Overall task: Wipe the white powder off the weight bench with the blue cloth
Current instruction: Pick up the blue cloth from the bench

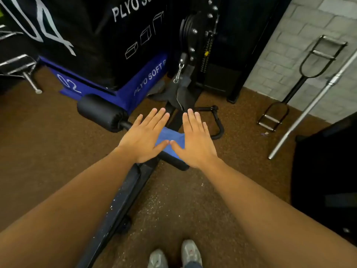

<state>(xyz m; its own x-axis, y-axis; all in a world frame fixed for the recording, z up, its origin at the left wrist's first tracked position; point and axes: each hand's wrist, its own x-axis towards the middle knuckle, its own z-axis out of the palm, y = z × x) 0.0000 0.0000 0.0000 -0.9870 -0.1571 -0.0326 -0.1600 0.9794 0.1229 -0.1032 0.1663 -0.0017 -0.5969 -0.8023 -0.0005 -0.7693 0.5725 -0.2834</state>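
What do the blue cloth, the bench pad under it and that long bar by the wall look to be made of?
Blue cloth: soft matte fabric, creased, likely microfibre. Bench pad: dark, faintly glossy covering, probably vinyl, flecked with white powder. Long bar: bright, shiny metal, probably steel.

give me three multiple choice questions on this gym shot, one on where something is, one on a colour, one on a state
1. Where is the cloth?
A. on the bench
B. on the floor
C. on the wall

2. What colour is the cloth?
A. red
B. blue
C. white

3. How are the hands?
A. fists
B. gripping a bar
C. flat, fingers straight

Answers:
1 A, it lies on the bench pad.
2 B, blue shows between the hands.
3 C, left hand and right hand are spread flat over the cloth, thumbs nearly meeting.
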